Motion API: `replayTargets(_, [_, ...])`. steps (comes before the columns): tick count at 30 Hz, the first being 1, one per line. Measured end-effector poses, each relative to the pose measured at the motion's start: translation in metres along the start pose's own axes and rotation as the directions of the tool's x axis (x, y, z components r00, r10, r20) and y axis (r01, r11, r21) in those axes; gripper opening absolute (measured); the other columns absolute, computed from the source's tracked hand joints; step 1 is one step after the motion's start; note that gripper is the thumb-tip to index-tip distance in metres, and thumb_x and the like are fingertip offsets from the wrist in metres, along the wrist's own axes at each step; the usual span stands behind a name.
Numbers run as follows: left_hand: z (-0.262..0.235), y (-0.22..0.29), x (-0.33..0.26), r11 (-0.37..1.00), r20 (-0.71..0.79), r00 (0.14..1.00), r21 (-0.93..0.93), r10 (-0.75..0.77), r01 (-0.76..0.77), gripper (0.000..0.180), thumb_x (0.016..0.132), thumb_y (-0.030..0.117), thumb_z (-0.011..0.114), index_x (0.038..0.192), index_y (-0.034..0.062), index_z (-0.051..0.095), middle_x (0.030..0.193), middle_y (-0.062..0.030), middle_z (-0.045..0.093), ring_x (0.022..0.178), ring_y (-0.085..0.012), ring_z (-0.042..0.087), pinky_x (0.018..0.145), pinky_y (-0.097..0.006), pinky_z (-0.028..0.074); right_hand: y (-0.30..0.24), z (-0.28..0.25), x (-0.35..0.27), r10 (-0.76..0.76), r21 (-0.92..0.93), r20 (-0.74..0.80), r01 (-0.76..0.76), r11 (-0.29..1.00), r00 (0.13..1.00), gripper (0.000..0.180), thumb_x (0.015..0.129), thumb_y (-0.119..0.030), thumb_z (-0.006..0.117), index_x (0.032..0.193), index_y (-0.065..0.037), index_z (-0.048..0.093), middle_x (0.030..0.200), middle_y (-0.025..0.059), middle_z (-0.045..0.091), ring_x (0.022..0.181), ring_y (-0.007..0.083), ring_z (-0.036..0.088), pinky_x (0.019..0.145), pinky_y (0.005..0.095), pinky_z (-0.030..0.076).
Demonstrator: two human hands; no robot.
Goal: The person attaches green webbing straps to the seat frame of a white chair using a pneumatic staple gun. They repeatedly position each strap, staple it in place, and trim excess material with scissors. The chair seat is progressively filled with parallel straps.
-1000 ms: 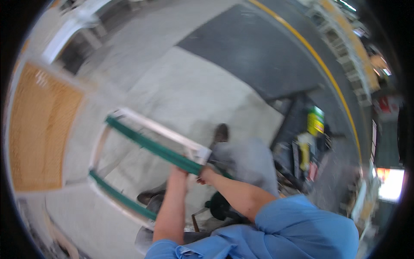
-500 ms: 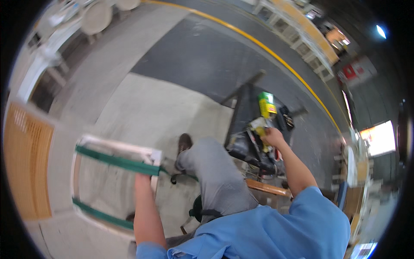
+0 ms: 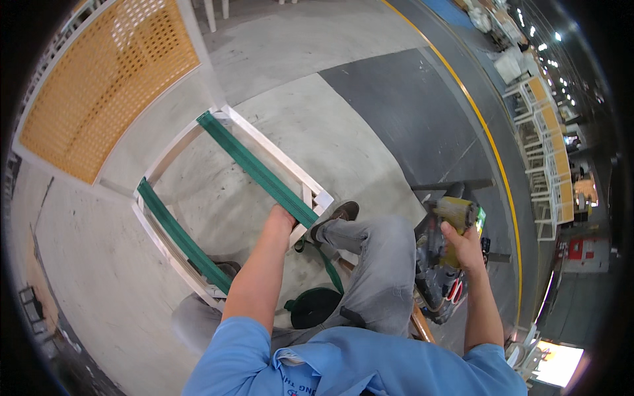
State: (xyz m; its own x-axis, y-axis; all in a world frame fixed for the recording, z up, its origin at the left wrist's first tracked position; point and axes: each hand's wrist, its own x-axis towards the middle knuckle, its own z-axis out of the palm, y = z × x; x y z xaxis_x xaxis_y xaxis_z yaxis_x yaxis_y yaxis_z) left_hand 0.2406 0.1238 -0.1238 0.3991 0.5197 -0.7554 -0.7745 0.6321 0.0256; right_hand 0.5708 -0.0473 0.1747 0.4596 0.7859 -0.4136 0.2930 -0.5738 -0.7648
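Observation:
A white wooden frame (image 3: pixel 277 153) lies on the concrete floor in front of me, with two green webbing straps (image 3: pixel 254 168) stretched across it. My left hand (image 3: pixel 281 219) presses on the near end of the right strap, close to the frame's corner. My right hand (image 3: pixel 462 241) is out to the right, closed around a yellow power tool (image 3: pixel 456 214) held over a dark cart. My grey-trousered leg and brown shoe (image 3: pixel 337 214) rest against the frame's near corner. A green roll of webbing (image 3: pixel 314 307) sits by my knee.
A panel with orange perforated mesh (image 3: pixel 105 79) lies beyond the frame at upper left. A dark tool cart (image 3: pixel 439 284) with red-handled pliers stands at my right. A yellow floor line (image 3: pixel 489 152) and racks of similar frames (image 3: pixel 551 132) run along the right.
My head has turned back toward the frame, which now fills the middle. My right hand, earlier reaching to the cart, now holds the yellow tool nearer me. The left hand stays on the strap.

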Motion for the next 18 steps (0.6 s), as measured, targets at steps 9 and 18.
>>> replayTargets(9, [-0.01,0.001,0.019,0.964,0.079,0.984,-0.199,-0.162,0.175,0.041,0.111,0.026,0.039,0.136,0.0052,0.064,0.13,-0.0167,0.069,0.115,-0.0346,0.069,0.098,-0.055,0.058,-0.052,0.182,0.023,0.109,-0.311,0.612,0.112,0.944,0.784,0.042,0.093,-0.028,0.08,0.12,0.0,0.064,0.086,0.001,0.067,0.063,0.0102,0.06,0.057,0.0289,0.052])
replayTargets(18, [-0.029,-0.003,0.038,0.978,0.074,0.988,-0.148,-0.136,0.145,0.04,0.11,0.023,0.042,0.134,0.0005,0.065,0.121,-0.0214,0.071,0.104,-0.0371,0.073,0.087,-0.056,0.062,-0.06,0.218,0.024,0.184,-0.525,0.564,0.177,0.833,0.805,0.049,0.09,-0.028,0.081,0.128,-0.003,0.062,0.098,0.0097,0.073,0.074,0.0187,0.069,0.071,0.034,0.057])
